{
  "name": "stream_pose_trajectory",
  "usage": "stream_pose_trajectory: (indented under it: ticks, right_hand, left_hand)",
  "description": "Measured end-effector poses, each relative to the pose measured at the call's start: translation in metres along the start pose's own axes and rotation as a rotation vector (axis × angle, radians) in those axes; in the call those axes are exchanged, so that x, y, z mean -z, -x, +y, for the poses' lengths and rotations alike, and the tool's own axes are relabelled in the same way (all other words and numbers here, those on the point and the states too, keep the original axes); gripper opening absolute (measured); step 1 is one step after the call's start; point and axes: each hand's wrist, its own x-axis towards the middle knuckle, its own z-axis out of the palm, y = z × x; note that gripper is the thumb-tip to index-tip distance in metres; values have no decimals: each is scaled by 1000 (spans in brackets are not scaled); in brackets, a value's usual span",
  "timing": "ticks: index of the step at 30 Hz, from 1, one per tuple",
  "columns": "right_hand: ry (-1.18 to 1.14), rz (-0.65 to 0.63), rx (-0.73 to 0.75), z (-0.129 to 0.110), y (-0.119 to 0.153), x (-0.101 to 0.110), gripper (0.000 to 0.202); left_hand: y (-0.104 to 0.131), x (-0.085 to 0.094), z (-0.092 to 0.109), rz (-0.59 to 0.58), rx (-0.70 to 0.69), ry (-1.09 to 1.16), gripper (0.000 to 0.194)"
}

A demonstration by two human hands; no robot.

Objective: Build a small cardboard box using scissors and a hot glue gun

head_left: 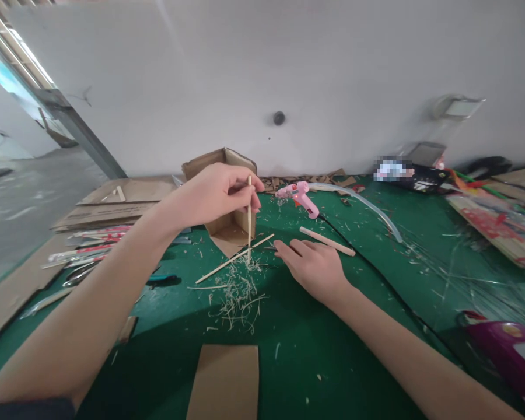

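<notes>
My left hand [227, 189] pinches a thin wooden stick [249, 219] near its top and holds it upright. The stick's lower end is among a heap of fine curled wood shavings [240, 297] on the green table. A second thin stick [219, 269] lies slanted there, passing by the upright one. To the right, my right hand [312, 265] rests low over the table, fingers curled together. A small, thin greyish tip [269, 248] shows at its fingertips; what it belongs to is hidden. Behind my left hand stands an open cardboard box [234, 227].
A pink glue gun [300, 195] with a black cord lies behind my right hand, near a thicker wooden rod [328, 241]. A cardboard piece [225, 382] lies in front. Packaged items, tools and cardboard sheets [114, 213] crowd the left; a purple object [505, 350] sits right.
</notes>
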Motion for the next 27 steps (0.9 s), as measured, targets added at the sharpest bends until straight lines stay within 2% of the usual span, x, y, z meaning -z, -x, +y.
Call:
stream_pose_trajectory:
  ticks: [2,6,8,11,13,16,21,25,27]
  right_hand:
    - [-3,-6,-19,-1,0,0,23]
    - [-87,-157,41,-3,-2,-1,28]
    - [-87,-137,31,-3,-2,-1,28]
    - [-57,-42,-42,-2,-1,-1,26]
    - [-75,-68,-45,-1,-1,-1,27]
    - [-131,-181,13,-1,0,-2,32]
    - [-101,-62,-59,1,0,-2,29]
    - [-133,-165,6,1,-1,-2,28]
    - [-124,-131,23,1,0,-2,26]
  left_hand:
    - [0,0,0,10,2,-13,23]
    - [0,2,0,7,10,-20,23]
    - [0,1,0,5,2,-10,23]
    - [0,1,0,3,-10,8,24]
    - [0,0,0,2,-3,8,24]
    - [0,0,0,4,14,10,24]
    - [0,-2,-2,12,-4,50,25]
    - [-1,-3,-4,10,-18,68,25]
    - [-1,-3,-4,1,-21,75,26]
